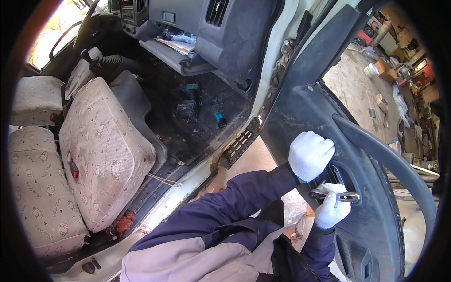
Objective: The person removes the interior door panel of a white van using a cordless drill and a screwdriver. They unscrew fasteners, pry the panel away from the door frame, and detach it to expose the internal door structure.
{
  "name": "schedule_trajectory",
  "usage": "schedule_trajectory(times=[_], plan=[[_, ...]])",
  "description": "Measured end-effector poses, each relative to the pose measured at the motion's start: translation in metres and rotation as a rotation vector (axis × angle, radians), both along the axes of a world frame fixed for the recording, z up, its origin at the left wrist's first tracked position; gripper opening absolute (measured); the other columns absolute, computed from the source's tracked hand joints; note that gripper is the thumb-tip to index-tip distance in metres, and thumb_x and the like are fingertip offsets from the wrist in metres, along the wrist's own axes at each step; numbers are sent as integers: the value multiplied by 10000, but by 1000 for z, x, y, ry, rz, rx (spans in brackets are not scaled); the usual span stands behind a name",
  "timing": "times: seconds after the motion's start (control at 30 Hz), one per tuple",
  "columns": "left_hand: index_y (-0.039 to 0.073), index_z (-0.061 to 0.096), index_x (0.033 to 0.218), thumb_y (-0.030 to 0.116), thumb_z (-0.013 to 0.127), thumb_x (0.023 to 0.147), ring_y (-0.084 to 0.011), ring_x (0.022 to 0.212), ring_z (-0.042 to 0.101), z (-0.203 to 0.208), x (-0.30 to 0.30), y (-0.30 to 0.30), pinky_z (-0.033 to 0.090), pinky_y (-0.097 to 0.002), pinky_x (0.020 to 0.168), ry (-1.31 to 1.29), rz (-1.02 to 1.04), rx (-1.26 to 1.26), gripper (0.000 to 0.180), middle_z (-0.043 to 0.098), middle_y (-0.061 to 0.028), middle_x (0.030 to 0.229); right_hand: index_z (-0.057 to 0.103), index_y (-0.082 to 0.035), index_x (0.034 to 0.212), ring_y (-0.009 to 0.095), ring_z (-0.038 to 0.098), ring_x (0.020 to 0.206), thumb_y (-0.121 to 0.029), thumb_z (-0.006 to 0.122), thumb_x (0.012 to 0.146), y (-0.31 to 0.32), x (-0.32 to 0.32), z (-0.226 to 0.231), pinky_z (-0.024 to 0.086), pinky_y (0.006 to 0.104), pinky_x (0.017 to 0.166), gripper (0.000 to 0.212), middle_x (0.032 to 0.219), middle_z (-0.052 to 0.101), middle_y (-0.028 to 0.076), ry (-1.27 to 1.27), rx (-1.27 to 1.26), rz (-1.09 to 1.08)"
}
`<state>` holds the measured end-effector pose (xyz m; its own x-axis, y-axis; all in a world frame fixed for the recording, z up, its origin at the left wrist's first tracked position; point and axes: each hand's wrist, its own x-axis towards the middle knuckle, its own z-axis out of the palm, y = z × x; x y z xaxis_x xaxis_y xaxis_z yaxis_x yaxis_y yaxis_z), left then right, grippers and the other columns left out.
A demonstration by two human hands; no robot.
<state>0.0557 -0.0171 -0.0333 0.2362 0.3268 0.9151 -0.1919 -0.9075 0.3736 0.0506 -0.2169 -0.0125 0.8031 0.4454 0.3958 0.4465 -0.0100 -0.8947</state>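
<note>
Navy fabric sleeves [235,192] are pointing right, the white-gloved right hand [331,209] holding a silver-and-black metal tool [348,197], best kept steady, over the dark-grey plastic door panel [300,108], the curled left hand's [310,155] contents hidden.

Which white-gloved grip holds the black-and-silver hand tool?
The right white-gloved grip, lower in the picture, fingers around the black-and-silver hand tool. The left white-gloved grip, higher by the dark-grey door panel, shows no such tool.
</note>
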Motion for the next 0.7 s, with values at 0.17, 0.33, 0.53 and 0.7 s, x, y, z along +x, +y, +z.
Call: schedule_trajectory(times=[0.17, 0.33, 0.53, 0.7], plan=[[69, 743, 1016, 164, 727, 876, -271, 720, 611, -1, -11, 15, 485, -432, 688, 153, -71, 102, 170, 611, -52, 786, 738, 77, 1054, 255, 755, 888, -32, 664, 947, -2, 0, 1, 612, 384, 873, 170, 985, 777, 174, 0, -3, 2], [82, 699, 943, 160, 712, 897, -276, 709, 607, -2, -7, 21, 480, -433, 671, 146, -84, 160, 92, 596, -61, 760, 743, 70, 1051, 255, 754, 877, -18, 644, 928, -3, 1, 1, 613, 382, 863, 180, 973, 777, 166, -4, -37, 11], [64, 767, 869, 60, 799, 824, -280, 712, 658, -1, 0, -9, 558, -436, 660, 84, -72, -149, 55, 700, -65, 840, 747, 72, 1053, 253, 755, 872, -6, 643, 925, -2, 3, -1, 615, 381, 860, 183, 967, 776, 162, -39, -20, 16], [72, 777, 871, 60, 793, 834, -278, 766, 686, 2, -2, -10, 563, -433, 695, 37, -23, -182, 42, 740, -59, 889, 749, 75, 1066, 252, 756, 877, 4, 651, 931, -4, 2, 1, 614, 378, 867, 181, 966, 773, 168, -29, -43, 31]])
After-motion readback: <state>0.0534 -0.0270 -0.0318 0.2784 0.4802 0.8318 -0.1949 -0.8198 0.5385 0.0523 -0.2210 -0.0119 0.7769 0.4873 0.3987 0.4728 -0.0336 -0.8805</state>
